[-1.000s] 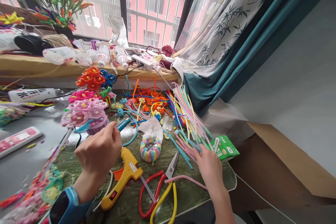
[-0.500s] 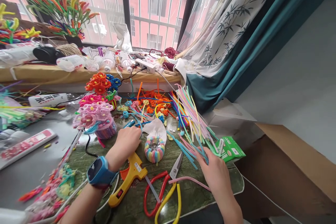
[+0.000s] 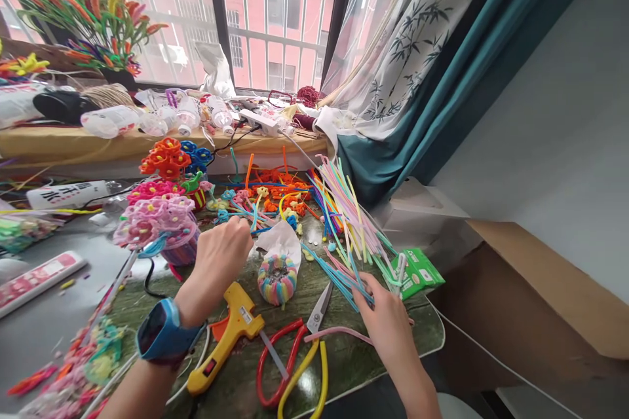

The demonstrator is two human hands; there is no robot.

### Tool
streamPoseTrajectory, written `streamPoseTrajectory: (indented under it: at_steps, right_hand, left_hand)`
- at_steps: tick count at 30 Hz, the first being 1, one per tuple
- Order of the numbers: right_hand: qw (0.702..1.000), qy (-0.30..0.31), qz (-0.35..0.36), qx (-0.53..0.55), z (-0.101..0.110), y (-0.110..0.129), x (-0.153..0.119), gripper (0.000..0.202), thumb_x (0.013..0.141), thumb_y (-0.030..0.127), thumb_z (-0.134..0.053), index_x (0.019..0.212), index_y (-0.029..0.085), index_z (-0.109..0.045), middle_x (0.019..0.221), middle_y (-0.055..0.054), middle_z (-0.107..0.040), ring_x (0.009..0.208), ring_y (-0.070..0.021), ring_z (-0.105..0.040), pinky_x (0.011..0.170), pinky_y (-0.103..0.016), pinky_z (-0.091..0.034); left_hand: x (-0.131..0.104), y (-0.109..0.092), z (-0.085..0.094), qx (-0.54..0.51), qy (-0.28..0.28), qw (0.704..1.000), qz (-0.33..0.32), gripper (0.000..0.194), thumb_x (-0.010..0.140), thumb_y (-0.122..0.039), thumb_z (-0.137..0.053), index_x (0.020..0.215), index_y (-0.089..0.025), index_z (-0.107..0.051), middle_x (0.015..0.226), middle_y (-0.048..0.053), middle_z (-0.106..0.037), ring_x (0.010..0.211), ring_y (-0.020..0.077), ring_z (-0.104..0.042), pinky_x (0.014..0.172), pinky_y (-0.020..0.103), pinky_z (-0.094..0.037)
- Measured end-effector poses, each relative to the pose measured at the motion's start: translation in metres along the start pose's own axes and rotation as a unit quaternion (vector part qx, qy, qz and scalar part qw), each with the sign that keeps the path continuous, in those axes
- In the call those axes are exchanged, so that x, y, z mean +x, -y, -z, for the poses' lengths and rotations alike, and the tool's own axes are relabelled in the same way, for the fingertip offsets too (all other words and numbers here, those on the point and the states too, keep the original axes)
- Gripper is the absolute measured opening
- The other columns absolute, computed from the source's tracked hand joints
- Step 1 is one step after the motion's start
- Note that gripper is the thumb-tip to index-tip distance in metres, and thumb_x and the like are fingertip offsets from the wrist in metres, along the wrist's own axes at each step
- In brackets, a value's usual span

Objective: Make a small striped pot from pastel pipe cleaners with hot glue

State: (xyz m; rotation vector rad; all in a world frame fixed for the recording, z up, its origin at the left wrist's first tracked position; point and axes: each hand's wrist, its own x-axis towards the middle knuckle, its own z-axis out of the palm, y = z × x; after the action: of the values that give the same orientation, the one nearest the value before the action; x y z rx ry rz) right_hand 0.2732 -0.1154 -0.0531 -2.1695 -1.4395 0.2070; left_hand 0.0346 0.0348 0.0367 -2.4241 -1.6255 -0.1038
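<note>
My left hand, with a blue watch on its wrist, is curled above the table beside a pink pipe-cleaner flower pot. Its fingertips are hidden, so I cannot make out what they hold. Low on the right, my right hand is closed around blue pipe cleaners by their near ends. A pink pipe cleaner sticks out to the left from beneath that hand. Between the hands sits a small round pastel-striped basket, with white paper behind it. A yellow glue gun lies below my left hand.
Scissors with red and yellow handles lie near the front edge. Pastel pipe cleaners fan out behind my right hand, by a green packet. Flower pots stand at left; a cardboard box is at right.
My left hand has lifted slightly and drawn back from the blue object by its fingers, which is now mostly hidden. My right hand stays at the blue pipe cleaners. The whole view has shifted left.
</note>
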Motion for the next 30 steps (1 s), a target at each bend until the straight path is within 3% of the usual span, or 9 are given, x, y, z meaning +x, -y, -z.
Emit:
streamPoseTrajectory:
  at_steps: [3, 5, 9, 13, 17, 20, 24, 27, 30]
  right_hand:
    - [1.000, -0.012, -0.007, 0.000, 0.000, 0.000, -0.001, 0.027, 0.092, 0.031, -0.044, 0.107, 0.021, -0.065, 0.085, -0.007, -0.074, 0.077, -0.0266, -0.069, 0.061, -0.029, -0.045]
    - [1.000, -0.014, -0.008, 0.003, 0.000, 0.001, -0.001, 0.028, 0.092, 0.030, -0.044, 0.107, 0.021, -0.065, 0.088, -0.007, -0.075, 0.079, -0.0268, -0.070, 0.063, -0.030, -0.046]
    - [1.000, -0.016, 0.001, 0.020, 0.001, 0.006, -0.004, 0.029, 0.092, 0.030, -0.043, 0.107, 0.020, -0.065, 0.090, -0.008, -0.075, 0.079, -0.0258, -0.070, 0.066, -0.031, -0.048]
    - [0.998, -0.017, 0.015, 0.052, 0.003, 0.005, -0.006, 0.028, 0.091, 0.030, -0.044, 0.107, 0.022, -0.066, 0.095, -0.007, -0.075, 0.083, -0.0246, -0.070, 0.069, -0.031, -0.049]
    - [0.998, -0.027, 0.021, 0.056, 0.003, 0.000, -0.003, 0.028, 0.092, 0.031, -0.045, 0.105, 0.020, -0.067, 0.094, -0.008, -0.075, 0.083, -0.0251, -0.070, 0.069, -0.031, -0.050]
    - [0.997, -0.020, 0.034, 0.059, 0.001, -0.002, 0.001, 0.028, 0.093, 0.031, -0.045, 0.101, 0.019, -0.068, 0.095, -0.009, -0.074, 0.083, -0.0254, -0.070, 0.068, -0.031, -0.049]
    - [0.997, -0.016, 0.053, 0.060, -0.004, -0.004, 0.006, 0.027, 0.093, 0.030, -0.046, 0.097, 0.018, -0.069, 0.097, -0.010, -0.074, 0.084, -0.0255, -0.069, 0.068, -0.032, -0.048]
    - [0.996, -0.014, 0.059, 0.060, -0.007, -0.003, 0.011, 0.026, 0.093, 0.029, -0.046, 0.099, 0.017, -0.069, 0.095, -0.010, -0.073, 0.082, -0.0255, -0.069, 0.069, -0.033, -0.048]
    - [0.995, -0.005, 0.069, 0.066, -0.007, -0.002, 0.017, 0.025, 0.092, 0.027, -0.048, 0.098, 0.016, -0.069, 0.092, -0.009, -0.072, 0.080, -0.0246, -0.068, 0.069, -0.033, -0.047]
  left_hand:
    - [-0.019, -0.016, 0.021, -0.024, -0.107, 0.993, 0.033, 0.027, 0.092, -0.025, -0.040, 0.079, -0.017, -0.063, 0.079, 0.009, -0.070, 0.063, 0.0243, -0.067, 0.046, 0.029, -0.024]
    - [-0.033, -0.034, 0.030, -0.086, -0.126, 0.988, 0.027, 0.022, 0.090, -0.029, -0.047, 0.079, -0.020, -0.064, 0.077, 0.005, -0.070, 0.059, 0.0224, -0.065, 0.046, 0.029, -0.025]
    - [-0.050, -0.076, 0.032, -0.177, -0.058, 0.983, 0.000, 0.016, 0.089, -0.027, -0.052, 0.080, -0.023, -0.064, 0.077, 0.002, -0.071, 0.062, 0.0220, -0.067, 0.050, 0.029, -0.033]
    - [-0.056, -0.105, 0.023, -0.188, 0.039, 0.981, -0.033, 0.027, 0.096, -0.026, -0.043, 0.086, -0.020, -0.067, 0.083, 0.008, -0.073, 0.068, 0.0234, -0.070, 0.052, 0.030, -0.038]
    - [-0.065, -0.105, 0.022, -0.177, 0.159, 0.963, -0.126, 0.030, 0.096, -0.024, -0.043, 0.081, -0.022, -0.069, 0.082, 0.006, -0.074, 0.072, 0.0248, -0.072, 0.054, 0.029, -0.041]
    - [-0.071, -0.085, 0.027, -0.155, 0.179, 0.967, -0.092, 0.033, 0.097, -0.026, -0.041, 0.080, -0.022, -0.069, 0.084, 0.005, -0.076, 0.080, 0.0264, -0.073, 0.058, 0.029, -0.043]
    - [-0.069, -0.048, 0.025, -0.124, 0.080, 0.988, -0.042, 0.030, 0.097, -0.030, -0.042, 0.083, -0.025, -0.068, 0.085, 0.001, -0.077, 0.079, 0.0258, -0.073, 0.056, 0.029, -0.040]
    - [-0.064, -0.030, 0.014, -0.111, -0.059, 0.991, -0.035, 0.030, 0.097, -0.034, -0.044, 0.083, -0.025, -0.069, 0.080, 0.000, -0.077, 0.068, 0.0234, -0.072, 0.051, 0.028, -0.037]
    - [-0.058, -0.022, -0.001, -0.084, -0.203, 0.974, -0.055, 0.031, 0.096, -0.032, -0.046, 0.076, -0.022, -0.068, 0.065, -0.001, -0.073, 0.052, 0.0194, -0.067, 0.044, 0.027, -0.030]
